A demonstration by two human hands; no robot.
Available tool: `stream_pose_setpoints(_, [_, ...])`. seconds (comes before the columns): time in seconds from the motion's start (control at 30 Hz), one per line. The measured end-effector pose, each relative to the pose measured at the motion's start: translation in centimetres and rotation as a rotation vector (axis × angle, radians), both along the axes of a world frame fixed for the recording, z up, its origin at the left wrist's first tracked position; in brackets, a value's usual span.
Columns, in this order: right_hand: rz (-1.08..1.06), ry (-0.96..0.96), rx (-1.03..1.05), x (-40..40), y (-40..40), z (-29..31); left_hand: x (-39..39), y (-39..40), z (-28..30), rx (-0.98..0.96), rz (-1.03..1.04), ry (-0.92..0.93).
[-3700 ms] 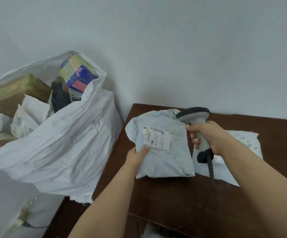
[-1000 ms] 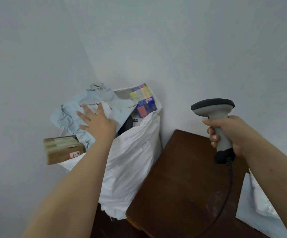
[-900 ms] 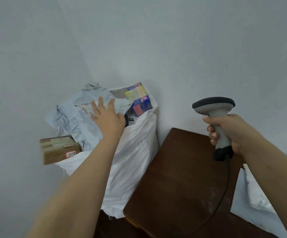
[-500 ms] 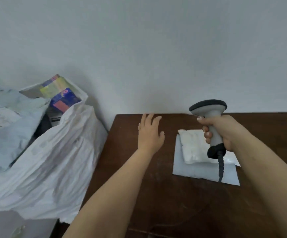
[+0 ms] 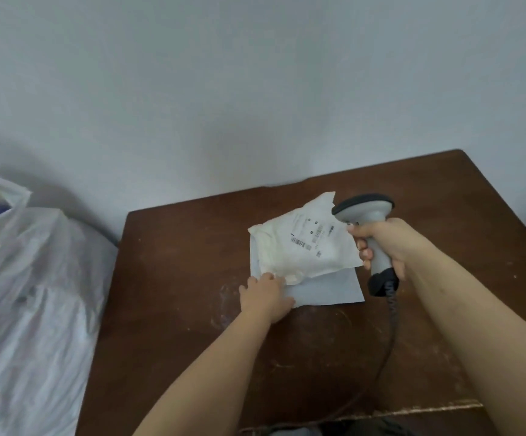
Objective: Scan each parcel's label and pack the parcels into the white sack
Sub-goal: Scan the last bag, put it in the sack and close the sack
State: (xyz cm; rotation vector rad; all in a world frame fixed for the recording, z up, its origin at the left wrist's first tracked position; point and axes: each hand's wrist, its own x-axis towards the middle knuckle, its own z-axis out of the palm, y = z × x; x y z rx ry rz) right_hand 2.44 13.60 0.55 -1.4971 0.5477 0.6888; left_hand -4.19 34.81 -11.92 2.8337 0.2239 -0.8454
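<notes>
Now that the left hand [image 5: 266, 297] has left the crinkled white sack [image 5: 32, 309] and grips the soft white labelled parcel [image 5: 305, 250], tilted up off the dark wooden table [image 5: 192, 278], the right hand [image 5: 387, 243] clasping the grey handheld scanner [image 5: 369, 228] beside it suggests another scan is due.

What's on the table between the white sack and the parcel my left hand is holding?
Nothing: in the head view only bare brown table lies between the sack and the parcel held by the left hand.
</notes>
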Motion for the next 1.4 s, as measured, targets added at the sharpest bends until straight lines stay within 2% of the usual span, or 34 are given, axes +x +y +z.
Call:
stream_pose_setpoints(0.07, [0.026,0.005,0.006,0.3,0.6,-0.2,0.0,0.6,0.4,-0.041,0.094,-0.065])
stream_pose_setpoints(0.13, [0.037,0.008,0.012,0.5,1.1,-0.4,0.9,1.1,0.9,-0.162,0.308,-0.214])
stream_pose_setpoints(0.23, [0.041,0.024,0.011,0.5,1.3,-0.6,3.0,1.0,1.3,-0.237,0.57,-0.385])
stream_pose_setpoints(0.4, [0.023,0.033,-0.01,0.2,0.6,-0.9,5.1,0.0,0.5,-0.419,1.003,-0.201])
stream_pose_setpoints(0.53, [0.006,0.033,-0.021,-0.1,0.0,-1.1,4.4,0.0,-0.5,-0.53,1.103,-0.193])
stream_pose_setpoints(0.63, [0.008,0.011,-0.013,0.1,0.5,-0.4,4.0,1.2,-0.2,-0.686,1.184,-0.173])
stream_pose_setpoints(0.73, [0.024,-0.03,0.018,0.5,1.5,1.2,3.6,3.6,1.4,-0.868,1.221,-0.287])
stream_pose_setpoints(0.83, [0.061,-0.086,0.085,0.8,3.3,3.4,3.2,6.8,4.0,-0.969,1.271,-0.457])
stream_pose_setpoints(1.17, [0.317,-0.267,0.218,-1.7,10.4,11.6,0.7,15.2,11.2,-1.066,1.431,-0.894])
stream_pose_setpoints(1.4, [0.372,-0.37,0.241,-3.8,12.8,15.2,-1.1,18.1,13.2,-1.079,1.427,-1.088])
